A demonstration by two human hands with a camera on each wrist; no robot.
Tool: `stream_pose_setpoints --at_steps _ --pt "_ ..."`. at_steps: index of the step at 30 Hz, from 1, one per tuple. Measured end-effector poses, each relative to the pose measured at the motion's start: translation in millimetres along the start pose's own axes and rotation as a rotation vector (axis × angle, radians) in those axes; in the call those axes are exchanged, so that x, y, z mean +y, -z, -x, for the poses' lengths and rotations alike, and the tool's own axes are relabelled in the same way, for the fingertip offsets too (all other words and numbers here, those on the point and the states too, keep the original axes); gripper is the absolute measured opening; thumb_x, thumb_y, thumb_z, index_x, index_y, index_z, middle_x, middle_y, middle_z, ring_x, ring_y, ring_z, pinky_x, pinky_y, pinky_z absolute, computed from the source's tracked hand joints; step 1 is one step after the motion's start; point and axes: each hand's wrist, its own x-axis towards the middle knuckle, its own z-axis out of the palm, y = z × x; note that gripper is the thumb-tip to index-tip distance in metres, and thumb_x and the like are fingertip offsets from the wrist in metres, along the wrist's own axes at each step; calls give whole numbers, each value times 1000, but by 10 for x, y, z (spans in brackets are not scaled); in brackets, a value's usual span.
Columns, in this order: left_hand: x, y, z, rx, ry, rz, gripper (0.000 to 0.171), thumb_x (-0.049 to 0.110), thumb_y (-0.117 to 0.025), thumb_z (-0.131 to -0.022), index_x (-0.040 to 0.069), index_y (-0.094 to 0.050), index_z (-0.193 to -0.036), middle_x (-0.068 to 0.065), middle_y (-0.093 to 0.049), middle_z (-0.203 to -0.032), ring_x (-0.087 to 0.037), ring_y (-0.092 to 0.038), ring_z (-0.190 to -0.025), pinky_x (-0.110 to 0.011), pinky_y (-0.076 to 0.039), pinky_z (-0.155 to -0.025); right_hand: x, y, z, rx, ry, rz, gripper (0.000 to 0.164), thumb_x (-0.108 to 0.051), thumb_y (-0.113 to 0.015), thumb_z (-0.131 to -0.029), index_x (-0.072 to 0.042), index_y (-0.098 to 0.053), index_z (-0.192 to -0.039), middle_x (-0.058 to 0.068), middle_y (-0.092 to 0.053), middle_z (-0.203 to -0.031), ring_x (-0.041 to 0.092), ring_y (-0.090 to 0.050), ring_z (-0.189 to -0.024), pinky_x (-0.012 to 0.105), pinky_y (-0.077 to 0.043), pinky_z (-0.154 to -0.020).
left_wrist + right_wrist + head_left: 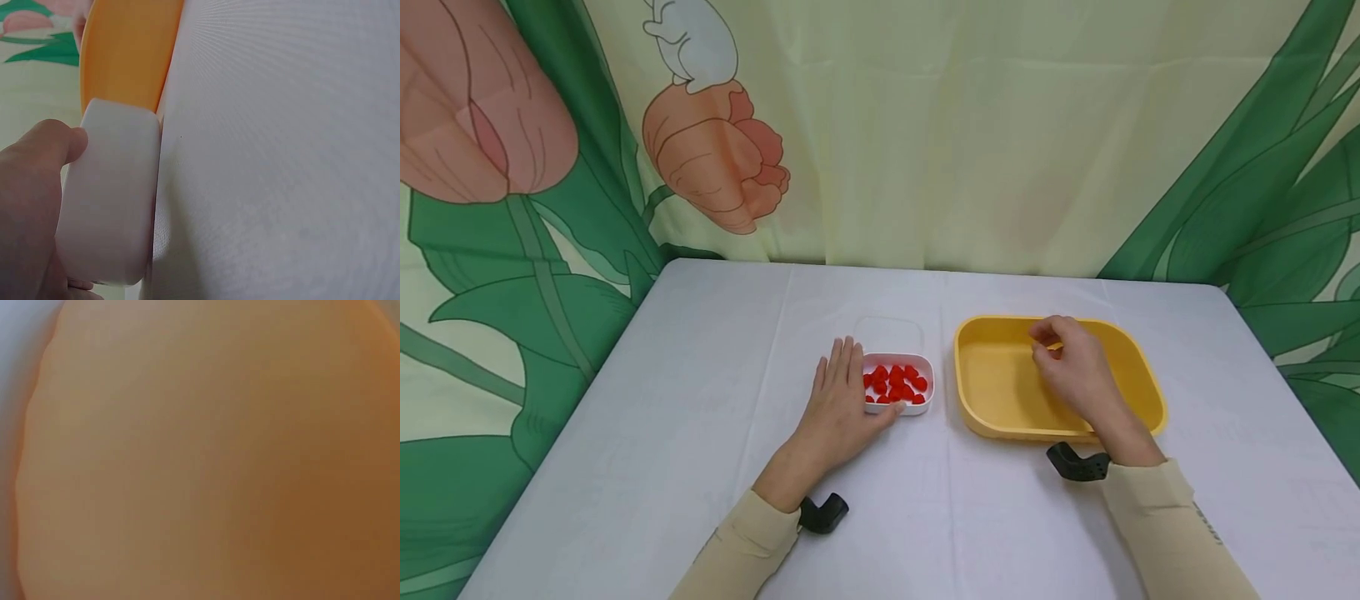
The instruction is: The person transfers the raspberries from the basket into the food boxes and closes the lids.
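Note:
A small white box holds several red pieces, with a clear flap lying behind it. My left hand lies along the box's left side, fingers straight, thumb against its near edge. In the left wrist view, the thumb touches the white box near its top edge. Above the yellow tray is my right hand, fingers bent and thumb near the forefinger. No object shows between these fingertips, though the hand's underside is hidden.
The yellow tray stands just right of the white box, a narrow strip of white tablecloth between them. A printed curtain hangs behind the table. Only blurred yellow tray surface fills the right wrist view.

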Motion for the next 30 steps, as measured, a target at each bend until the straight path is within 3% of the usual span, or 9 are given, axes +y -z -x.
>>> stream_pose_setpoints --at_steps 12,20,30 --pt "11 3 -1 -2 5 3 106 56 -70 -82 0 -19 -156 -17 -17 -165 -35 -10 -154 -56 -17 -123 88 60 -40 -35 -28 39 21 0 -54 -92 6 -61 -111 24 -59 -112 38 -53 -102 54 -50 -91" --pt "11 4 -12 -7 3 7 105 55 -69 -82 1 -19 -157 -17 -17 -165 -35 -10 -155 -56 -17 -123 193 83 -79 -102 -98 108 21 -1 -59 -92 8 -60 -111 27 -56 -114 41 -50 -104 58 -44 -99" --pt "7 5 -9 -16 9 14 106 56 -69 -83 0 -18 -157 -18 -16 -165 -35 -10 -154 -56 -17 -123 269 26 -99 -205 -116 161 27 0 -61 -90 9 -60 -115 25 -54 -107 37 -46 -96 51 -48 -89"
